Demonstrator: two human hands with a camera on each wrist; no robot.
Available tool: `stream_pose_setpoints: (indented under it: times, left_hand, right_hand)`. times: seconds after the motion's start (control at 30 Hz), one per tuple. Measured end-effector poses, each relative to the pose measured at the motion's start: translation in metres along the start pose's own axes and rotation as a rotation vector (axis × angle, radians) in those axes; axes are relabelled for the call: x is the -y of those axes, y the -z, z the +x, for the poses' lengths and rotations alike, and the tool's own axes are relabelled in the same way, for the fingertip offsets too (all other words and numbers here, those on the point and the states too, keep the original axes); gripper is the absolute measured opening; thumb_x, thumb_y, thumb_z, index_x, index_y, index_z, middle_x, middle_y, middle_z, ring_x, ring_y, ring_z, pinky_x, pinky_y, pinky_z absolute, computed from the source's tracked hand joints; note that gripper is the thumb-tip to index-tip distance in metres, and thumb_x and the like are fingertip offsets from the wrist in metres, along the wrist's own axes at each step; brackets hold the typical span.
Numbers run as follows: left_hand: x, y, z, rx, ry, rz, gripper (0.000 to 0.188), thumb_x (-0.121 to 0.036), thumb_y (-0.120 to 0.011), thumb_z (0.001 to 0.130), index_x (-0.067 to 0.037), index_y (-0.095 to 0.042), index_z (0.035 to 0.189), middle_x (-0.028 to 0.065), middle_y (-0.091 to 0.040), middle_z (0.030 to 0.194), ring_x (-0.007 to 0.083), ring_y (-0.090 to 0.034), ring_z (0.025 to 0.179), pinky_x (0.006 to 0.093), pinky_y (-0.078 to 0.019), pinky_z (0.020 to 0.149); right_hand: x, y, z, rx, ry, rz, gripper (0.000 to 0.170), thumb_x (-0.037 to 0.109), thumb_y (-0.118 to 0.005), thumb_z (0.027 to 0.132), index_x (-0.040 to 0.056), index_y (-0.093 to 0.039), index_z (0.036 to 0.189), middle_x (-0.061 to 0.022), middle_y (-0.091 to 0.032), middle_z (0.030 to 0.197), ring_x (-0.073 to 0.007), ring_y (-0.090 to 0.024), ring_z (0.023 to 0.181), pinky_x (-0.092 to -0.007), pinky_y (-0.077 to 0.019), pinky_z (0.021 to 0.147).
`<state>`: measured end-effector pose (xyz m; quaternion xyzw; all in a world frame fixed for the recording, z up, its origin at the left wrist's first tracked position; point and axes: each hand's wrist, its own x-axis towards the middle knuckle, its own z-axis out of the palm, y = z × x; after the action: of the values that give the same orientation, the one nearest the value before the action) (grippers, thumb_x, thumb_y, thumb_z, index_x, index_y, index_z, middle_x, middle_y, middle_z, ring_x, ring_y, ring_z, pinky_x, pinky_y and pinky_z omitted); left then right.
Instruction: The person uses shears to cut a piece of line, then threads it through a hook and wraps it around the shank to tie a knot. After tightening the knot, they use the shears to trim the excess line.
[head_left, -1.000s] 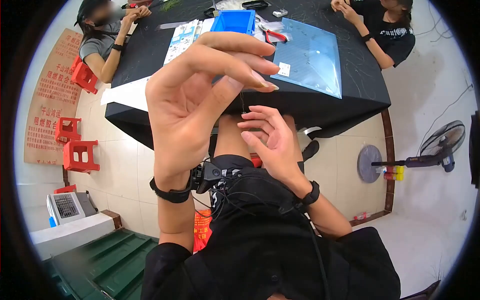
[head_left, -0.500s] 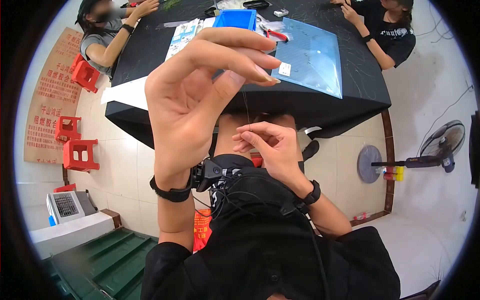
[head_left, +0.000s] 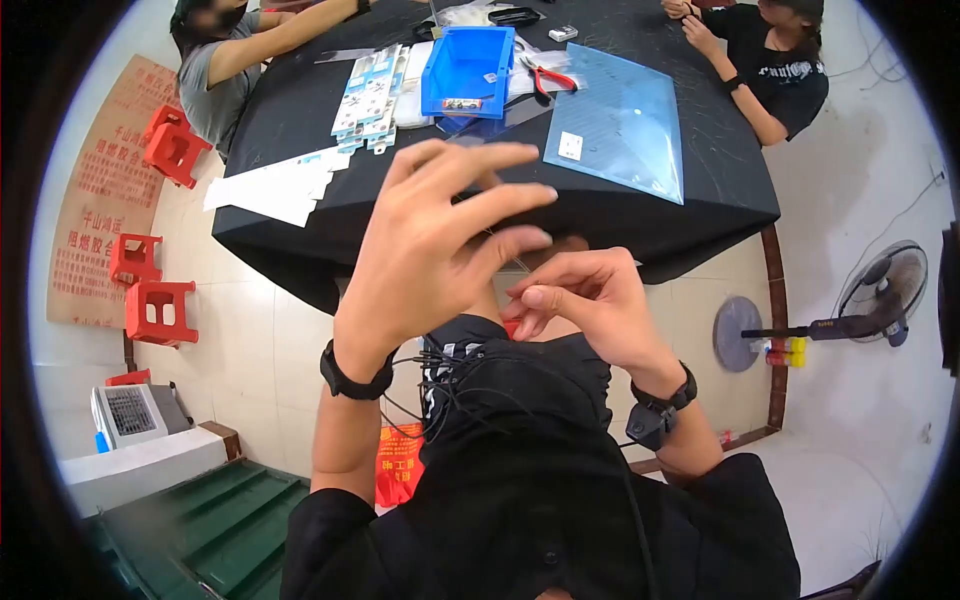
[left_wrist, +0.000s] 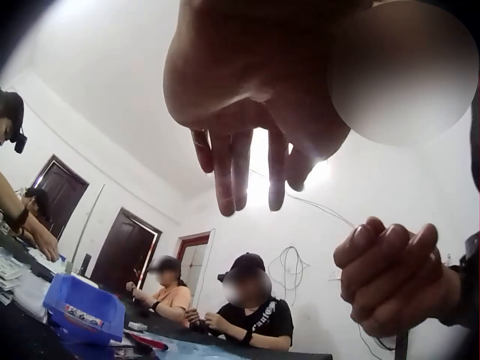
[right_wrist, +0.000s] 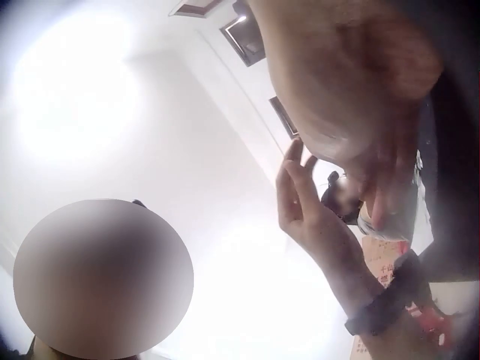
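My left hand (head_left: 430, 245) is raised in front of the table edge, its fingers spread and the thumb apart from them. In the left wrist view its fingers (left_wrist: 238, 172) point down, fairly straight, with gaps between them. Lower and to the right, my right hand (head_left: 600, 305) has thumb and forefinger pressed together, pinching a fine thread (head_left: 518, 264). This thread shows as a short faint line between the two hands; the rest of it is lost against the background. From the left wrist camera the right hand (left_wrist: 390, 274) appears with curled fingers.
On the black-covered table (head_left: 400, 225) stand a blue bin (head_left: 465, 75), red-handled pliers (head_left: 548, 78), a blue translucent folder (head_left: 620, 130), packaged cards (head_left: 368, 95) and white paper strips (head_left: 270, 190). Other people sit around it. A fan (head_left: 885, 290) stands at right.
My left hand has turned and moved lower, its fingers spreading. My right hand first closed to a pinch on the thread, then shifted right and slightly down. The person at upper left reached across the table.
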<state>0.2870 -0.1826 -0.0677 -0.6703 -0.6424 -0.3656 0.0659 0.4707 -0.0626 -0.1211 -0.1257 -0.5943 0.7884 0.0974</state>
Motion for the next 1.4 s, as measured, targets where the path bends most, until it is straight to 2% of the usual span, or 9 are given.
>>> stream_pose_setpoints:
  times: [0.03,0.27,0.3,0.4,0.63,0.8,1.03,1.2,1.4]
  left_hand:
    - [-0.001,0.001,-0.002,0.037,-0.003,-0.006,0.029,-0.017,-0.080,0.080,-0.016,-0.082,0.109,0.0050,-0.074,0.124,0.0185,-0.066,0.095,0.0364,-0.0400,0.101]
    - [0.006,-0.005,-0.019,0.162,-0.037,-0.144,0.026,-0.010,-0.082,0.077,-0.019,-0.084,0.102,-0.0021,-0.076,0.100,0.0177,-0.060,0.089,0.0326,-0.0433,0.085]
    - [0.005,-0.006,-0.018,0.108,-0.056,-0.163,0.024,-0.010,-0.082,0.076,-0.017,-0.084,0.099,-0.0028,-0.075,0.095,0.0171,-0.059,0.086,0.0309,-0.0438,0.077]
    - [0.009,-0.009,-0.024,0.082,-0.070,-0.227,0.022,-0.007,-0.081,0.076,-0.015,-0.082,0.096,-0.0020,-0.074,0.094,0.0172,-0.060,0.083,0.0311,-0.0439,0.074]
    - [0.000,-0.004,-0.021,0.144,-0.068,-0.277,0.017,0.001,-0.075,0.078,-0.007,-0.073,0.093,0.0027,-0.071,0.093,0.0218,-0.063,0.082,0.0323,-0.0446,0.074]
    - [-0.004,-0.002,-0.018,0.219,-0.061,-0.208,0.018,0.004,-0.068,0.080,-0.004,-0.064,0.094,0.0068,-0.065,0.098,0.0281,-0.060,0.083,0.0359,-0.0459,0.074]
    - [-0.004,-0.005,-0.021,0.237,0.019,-0.192,0.016,0.007,-0.065,0.081,-0.003,-0.062,0.093,0.0087,-0.063,0.099,0.0298,-0.057,0.083,0.0369,-0.0466,0.075]
    - [0.001,-0.011,-0.024,0.090,0.175,-0.403,0.020,0.018,-0.059,0.082,0.003,-0.061,0.095,0.0117,-0.063,0.096,0.0265,-0.063,0.084,0.0342,-0.0508,0.076]
    - [0.000,-0.016,-0.025,0.008,0.233,-0.483,0.020,0.018,-0.060,0.082,0.003,-0.062,0.096,0.0125,-0.064,0.093,0.0236,-0.064,0.083,0.0327,-0.0514,0.076]
  right_hand:
    - [0.002,0.002,0.000,-0.018,-0.013,-0.045,0.016,0.004,-0.070,0.099,-0.0081,-0.075,0.109,-0.0175,-0.079,0.095,-0.0187,-0.077,0.079,-0.0273,-0.0624,0.071]
    - [0.015,0.003,0.000,0.030,-0.003,-0.029,0.018,0.006,-0.070,0.100,-0.0071,-0.074,0.111,-0.0186,-0.079,0.096,-0.0195,-0.078,0.080,-0.0276,-0.0627,0.068]
    - [0.017,0.002,0.000,0.044,-0.033,-0.024,0.018,0.007,-0.070,0.100,-0.0070,-0.074,0.111,-0.0182,-0.079,0.096,-0.0193,-0.078,0.081,-0.0273,-0.0627,0.068]
    - [0.019,0.001,0.000,0.062,-0.080,-0.024,0.019,0.009,-0.071,0.100,-0.0067,-0.075,0.110,-0.0170,-0.079,0.096,-0.0183,-0.078,0.080,-0.0261,-0.0624,0.067]
    - [0.014,0.001,0.000,0.063,-0.109,-0.022,0.019,0.012,-0.072,0.100,-0.0049,-0.076,0.108,-0.0142,-0.080,0.098,-0.0150,-0.078,0.078,-0.0215,-0.0596,0.064]
    - [0.013,0.002,0.001,0.067,-0.122,-0.027,0.019,0.010,-0.073,0.099,-0.0049,-0.075,0.110,-0.0146,-0.080,0.100,-0.0148,-0.078,0.078,-0.0220,-0.0601,0.066]
    - [0.011,-0.002,0.001,0.048,-0.072,0.046,0.026,0.005,-0.074,0.096,-0.0072,-0.071,0.119,-0.0184,-0.079,0.106,-0.0176,-0.078,0.081,-0.0256,-0.0621,0.070]
    - [0.000,0.005,0.000,-0.048,0.024,-0.013,0.021,0.006,-0.073,0.097,-0.0078,-0.071,0.113,-0.0154,-0.078,0.098,-0.0154,-0.075,0.075,-0.0254,-0.0591,0.066]
    - [-0.004,-0.002,-0.001,-0.138,0.105,-0.023,0.015,0.008,-0.073,0.099,-0.0052,-0.071,0.105,-0.0088,-0.074,0.086,-0.0117,-0.071,0.069,-0.0244,-0.0549,0.061]
